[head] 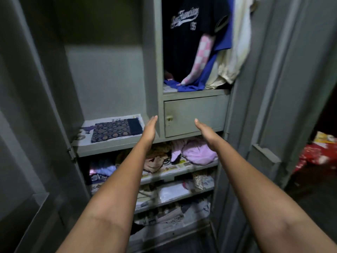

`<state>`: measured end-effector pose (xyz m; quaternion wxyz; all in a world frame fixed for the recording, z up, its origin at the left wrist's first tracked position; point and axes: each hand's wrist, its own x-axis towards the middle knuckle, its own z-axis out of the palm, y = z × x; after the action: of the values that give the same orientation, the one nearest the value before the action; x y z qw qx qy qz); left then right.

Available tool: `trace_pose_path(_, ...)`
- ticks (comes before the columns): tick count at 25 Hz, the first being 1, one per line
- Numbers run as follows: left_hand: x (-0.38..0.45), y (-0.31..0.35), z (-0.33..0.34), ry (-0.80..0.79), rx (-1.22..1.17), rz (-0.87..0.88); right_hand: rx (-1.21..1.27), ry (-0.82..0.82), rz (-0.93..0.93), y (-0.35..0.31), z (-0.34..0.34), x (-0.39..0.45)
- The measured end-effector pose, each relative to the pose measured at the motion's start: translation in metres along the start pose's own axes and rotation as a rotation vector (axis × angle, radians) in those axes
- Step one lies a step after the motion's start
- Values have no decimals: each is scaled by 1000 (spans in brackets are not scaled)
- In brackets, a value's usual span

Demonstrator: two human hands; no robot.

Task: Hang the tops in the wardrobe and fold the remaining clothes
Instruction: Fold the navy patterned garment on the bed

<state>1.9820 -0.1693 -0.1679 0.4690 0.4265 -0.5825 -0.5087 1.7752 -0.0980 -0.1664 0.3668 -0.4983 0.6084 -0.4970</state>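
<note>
I face an open grey metal wardrobe (151, 52). In its upper right compartment hang a black top with white lettering (184, 33), a pink-and-white checked garment (202, 57), a blue top (213, 70) and a cream garment (237, 52). My left hand (150, 128) and my right hand (204, 129) reach forward, both empty with straight fingers, palms facing each other in front of the small locker door (193, 115). A folded dark patterned cloth (116, 129) lies on newspaper on the shelf left of my left hand.
Lower shelves hold crumpled clothes, among them a lilac piece (198, 152), and paper lining. The left door (27, 125) and the right door (284, 106) stand open. At the far right, outside the wardrobe, lies red patterned fabric (317, 154).
</note>
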Motion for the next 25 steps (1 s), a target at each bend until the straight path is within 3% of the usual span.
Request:
trace_pose_path(3,-15,9,65,-180,-12,23,28,138,-19,3,-49,-51)
trace_pose_path(8,-74,30,170,-509,-86,33,157,359,121,4,-117,-163)
trace_pose_path(11,-126,49,214,-681,-98,34,209,564,133,-3,-145,-245)
trace_pose_path(19,-252,72,308,-1067,-194,40,82,1043,302,0,-201,-437)
trace_pose_path(25,-284,89,356,-1187,-156,71,90,1100,324,2,-240,-478)
